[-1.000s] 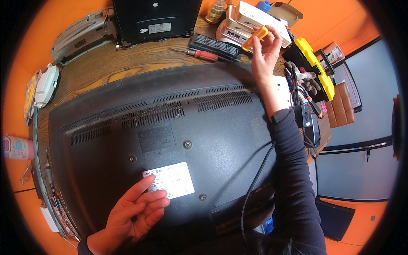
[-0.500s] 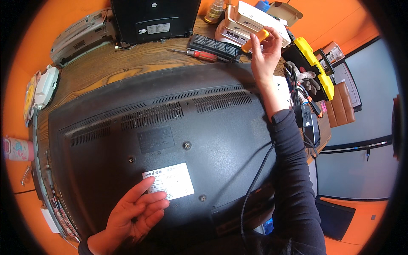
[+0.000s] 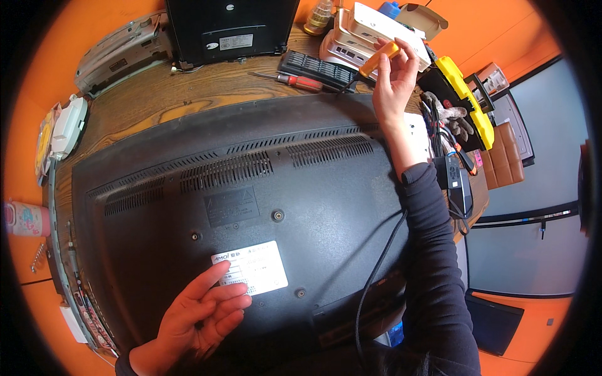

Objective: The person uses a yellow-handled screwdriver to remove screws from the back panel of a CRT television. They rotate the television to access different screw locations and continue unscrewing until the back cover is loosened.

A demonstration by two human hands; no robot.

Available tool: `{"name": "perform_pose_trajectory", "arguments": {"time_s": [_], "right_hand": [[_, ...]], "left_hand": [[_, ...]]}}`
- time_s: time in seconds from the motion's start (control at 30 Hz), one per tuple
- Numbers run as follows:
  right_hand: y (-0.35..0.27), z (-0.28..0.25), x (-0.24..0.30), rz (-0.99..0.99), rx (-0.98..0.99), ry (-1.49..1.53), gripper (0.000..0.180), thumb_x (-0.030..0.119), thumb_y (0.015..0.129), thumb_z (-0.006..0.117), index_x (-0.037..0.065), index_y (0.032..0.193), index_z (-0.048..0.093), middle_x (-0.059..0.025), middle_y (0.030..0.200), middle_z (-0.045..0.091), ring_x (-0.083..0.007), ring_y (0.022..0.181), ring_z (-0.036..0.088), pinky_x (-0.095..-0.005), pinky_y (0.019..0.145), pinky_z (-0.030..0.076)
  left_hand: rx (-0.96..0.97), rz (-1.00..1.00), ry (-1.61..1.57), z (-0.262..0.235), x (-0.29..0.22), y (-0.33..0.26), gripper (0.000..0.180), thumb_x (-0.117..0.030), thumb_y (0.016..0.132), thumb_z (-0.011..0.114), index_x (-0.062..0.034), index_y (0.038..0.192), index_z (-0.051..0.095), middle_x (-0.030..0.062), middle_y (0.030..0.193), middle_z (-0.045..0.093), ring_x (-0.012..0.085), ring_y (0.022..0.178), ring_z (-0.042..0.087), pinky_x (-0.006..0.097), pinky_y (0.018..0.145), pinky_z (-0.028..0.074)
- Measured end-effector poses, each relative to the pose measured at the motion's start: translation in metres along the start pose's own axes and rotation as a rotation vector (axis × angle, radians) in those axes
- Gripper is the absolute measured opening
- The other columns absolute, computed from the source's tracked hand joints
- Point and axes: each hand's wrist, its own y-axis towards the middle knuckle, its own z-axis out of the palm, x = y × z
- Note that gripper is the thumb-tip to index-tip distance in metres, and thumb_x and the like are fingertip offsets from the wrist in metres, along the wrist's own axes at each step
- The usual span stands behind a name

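A white rectangular label point(image 3: 251, 268) sat low on the black back panel of the television point(image 3: 251, 207), which lay face down across the wooden table point(image 3: 157, 103). Above that label a darker embossed plate with a triangle mark point(image 3: 232, 205) lay near the panel's middle, under two rows of vent slots. Another white sticker showed on the black box point(image 3: 229, 25) standing at the table's far edge.

Your left hand point(image 3: 200, 313) lay flat and open on the panel, fingertips touching the lower left corner of the white label, gripping nothing. Your right hand point(image 3: 394, 78) was raised beyond the television's far right corner, fingers closed around an orange-handled screwdriver point(image 3: 376, 59). Its handle stuck out between your thumb and fingers, and its dark shaft pointed down and left toward a black bit case point(image 3: 316, 67). The tool was well apart from the label and from your left hand.

A red-handled screwdriver point(image 3: 300, 80) lay on the wood just left of the bit case. White devices point(image 3: 370, 31) were stacked behind your right hand, and a yellow and black tool point(image 3: 467, 97) lay to its right beside grey gloves point(image 3: 448, 116). A black cable point(image 3: 376, 276) ran over the panel's right side. A pale flat device point(image 3: 68, 125) lay at the table's left end. The walls around were orange.
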Motion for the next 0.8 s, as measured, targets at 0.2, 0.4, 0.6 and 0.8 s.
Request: {"name": "perform_pose_trajectory", "arguments": {"time_s": [0.2,0.4,0.6,0.8], "right_hand": [[-0.0006,-0.0015,0.0008,0.036,0.017,-0.059,0.042,0.001,0.081,0.059,0.003,0.119,0.041,-0.0097,0.098,0.055,-0.0138,0.085,0.057,-0.0242,0.073,0.047],[-0.0003,-0.0017,0.0032,0.065,0.057,-0.135,0.046,0.002,0.081,0.059,0.005,0.122,0.039,-0.0122,0.099,0.057,-0.0149,0.087,0.058,-0.0259,0.071,0.050],[0.0010,-0.0022,0.0040,0.171,0.107,-0.009,0.048,0.003,0.082,0.059,0.007,0.124,0.035,-0.0096,0.101,0.054,-0.0173,0.093,0.057,-0.0271,0.080,0.048],[-0.0020,0.0006,0.0059,0.162,0.087,-0.092,0.050,0.000,0.080,0.060,0.008,0.123,0.035,-0.0096,0.099,0.053,-0.0170,0.094,0.056,-0.0268,0.072,0.051]], "left_hand": [[-0.020,0.011,0.014,0.0014,0.0006,-0.0005,0.047,0.001,0.090,0.033,-0.0070,0.136,0.025,0.0213,0.124,0.046,0.0294,0.113,0.049,0.037,0.094,0.045],[-0.013,0.010,0.013,0.0022,0.0008,-0.0006,0.047,0.001,0.090,0.033,-0.0065,0.136,0.025,0.0212,0.123,0.047,0.0294,0.113,0.049,0.037,0.094,0.045],[0.001,0.009,-0.007,0.0025,0.0014,-0.0006,0.046,0.001,0.091,0.032,-0.0061,0.136,0.025,0.0211,0.124,0.046,0.0291,0.113,0.049,0.037,0.094,0.045],[0.001,0.015,-0.008,0.0026,0.0018,-0.0003,0.046,0.001,0.091,0.032,-0.0059,0.136,0.025,0.0212,0.123,0.047,0.0290,0.112,0.050,0.036,0.093,0.045]]}}
